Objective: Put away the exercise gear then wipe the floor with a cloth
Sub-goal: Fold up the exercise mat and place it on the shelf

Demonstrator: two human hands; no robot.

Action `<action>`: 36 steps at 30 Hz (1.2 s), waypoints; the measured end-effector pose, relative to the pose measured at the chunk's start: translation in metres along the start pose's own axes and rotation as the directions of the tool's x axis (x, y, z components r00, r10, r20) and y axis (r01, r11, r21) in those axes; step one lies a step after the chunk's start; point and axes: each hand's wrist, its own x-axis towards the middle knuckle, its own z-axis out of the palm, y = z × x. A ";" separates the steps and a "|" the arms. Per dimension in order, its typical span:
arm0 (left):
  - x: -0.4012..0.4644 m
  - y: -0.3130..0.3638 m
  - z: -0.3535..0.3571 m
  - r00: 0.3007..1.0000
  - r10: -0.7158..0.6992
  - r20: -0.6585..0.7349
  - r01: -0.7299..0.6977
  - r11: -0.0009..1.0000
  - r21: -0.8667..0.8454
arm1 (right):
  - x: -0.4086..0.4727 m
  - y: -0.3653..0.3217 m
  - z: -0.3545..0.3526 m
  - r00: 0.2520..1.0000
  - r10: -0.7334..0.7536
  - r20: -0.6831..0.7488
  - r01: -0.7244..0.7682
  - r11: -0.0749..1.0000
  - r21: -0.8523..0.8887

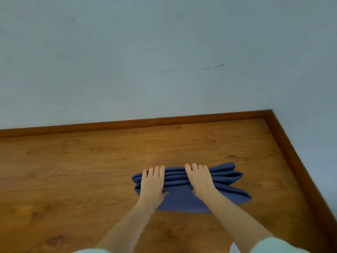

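Note:
A blue cloth (pixel 224 181) lies bunched in folds on the wooden floor (pixel 73 170), near the room's right corner. My left hand (pixel 152 182) presses on the cloth's left end, its fingers lying over the front fold. My right hand (pixel 199 179) presses on the cloth's middle in the same way, fingers bent over the ridged folds. Both palms rest flat on the fabric. No exercise gear is in view.
A pale blue wall (pixel 164 61) rises behind the floor, with a brown skirting board (pixel 145 123) along its base. A second skirting board (pixel 295 157) runs down the right side, and the two meet in a corner at the upper right.

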 end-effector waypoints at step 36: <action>-0.628 -0.352 -0.540 0.625 -0.506 -0.594 0.515 0.839 -0.173 | -0.404 -0.405 -0.636 0.436 -0.775 -0.457 0.780 0.579 -0.238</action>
